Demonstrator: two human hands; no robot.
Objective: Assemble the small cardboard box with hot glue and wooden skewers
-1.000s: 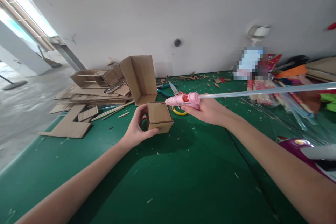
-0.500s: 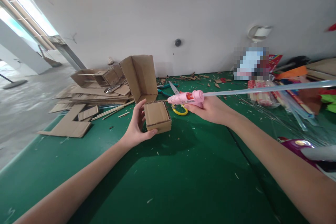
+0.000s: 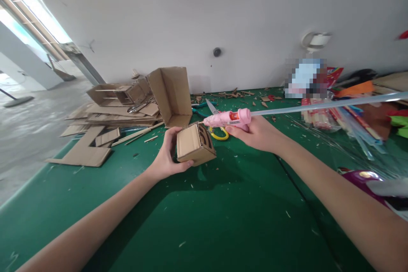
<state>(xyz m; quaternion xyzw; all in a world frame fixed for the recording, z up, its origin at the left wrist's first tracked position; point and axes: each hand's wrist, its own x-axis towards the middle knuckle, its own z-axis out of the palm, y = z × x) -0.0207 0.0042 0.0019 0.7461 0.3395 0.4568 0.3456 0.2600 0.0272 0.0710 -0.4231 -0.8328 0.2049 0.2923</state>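
My left hand [image 3: 167,156] grips a small cardboard box [image 3: 194,143] just above the green table [image 3: 223,221], thumb under its near edge. The box is tilted so its right side, with dark curved lines, faces the right. My right hand [image 3: 257,133] is closed around a pink hot glue gun [image 3: 228,119] whose nozzle points left at the box's top right corner. A long clear glue stick [image 3: 325,105] juts out of the gun's back toward the right.
A taller open cardboard box [image 3: 170,93] and a heap of flat cardboard pieces [image 3: 98,123] lie at the back left. Scissors with yellow handles [image 3: 216,129] rest behind the gun. Craft supplies [image 3: 347,106] crowd the right side, with a purple object [image 3: 366,180] near my right forearm.
My left hand has tipped the small box so its right side shows, and raised it slightly. The glue gun has stayed close to the box's top corner.
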